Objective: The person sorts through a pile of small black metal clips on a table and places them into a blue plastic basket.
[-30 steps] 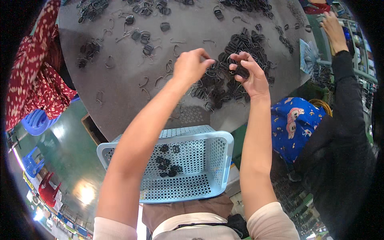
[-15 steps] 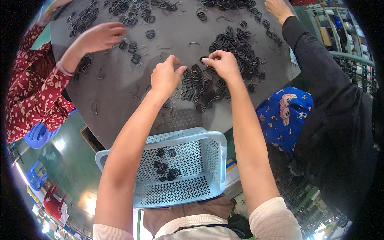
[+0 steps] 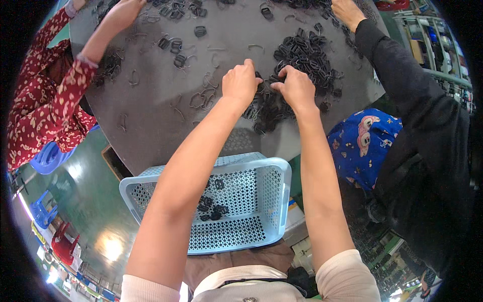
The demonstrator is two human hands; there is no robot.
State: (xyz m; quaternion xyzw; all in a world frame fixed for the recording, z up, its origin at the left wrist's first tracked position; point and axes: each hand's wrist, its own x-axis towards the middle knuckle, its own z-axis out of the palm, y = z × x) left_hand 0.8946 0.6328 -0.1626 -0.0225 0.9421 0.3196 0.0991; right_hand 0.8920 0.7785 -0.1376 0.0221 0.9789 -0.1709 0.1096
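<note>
A heap of small black plastic buckles [image 3: 309, 55] lies on the dark grey table, and more of them spread beneath my hands. My left hand [image 3: 240, 84] is closed at the heap's left side; a bit of black buckle [image 3: 260, 76] shows at its thumb, its fingertips partly hidden. Close by on the right, my right hand [image 3: 298, 89] pinches a black buckle [image 3: 274, 79] between thumb and forefinger. Below my forearms stands a light blue perforated basket [image 3: 282, 196] with several black buckles [image 3: 214, 209] at its bottom, partly covered by my left arm.
Thin offcut strips [image 3: 204, 98] litter the table [image 3: 151, 136] left of my hands. A co-worker's hand [image 3: 123, 14] in a red patterned sleeve is at the far left, another co-worker's hand [image 3: 347, 11] in a black sleeve at the far right. Blue printed cloth [image 3: 365, 146] hangs at right.
My left hand has moved right and closed, coming near my right hand. My right hand has shifted slightly right. The left co-worker's hand has moved farther away.
</note>
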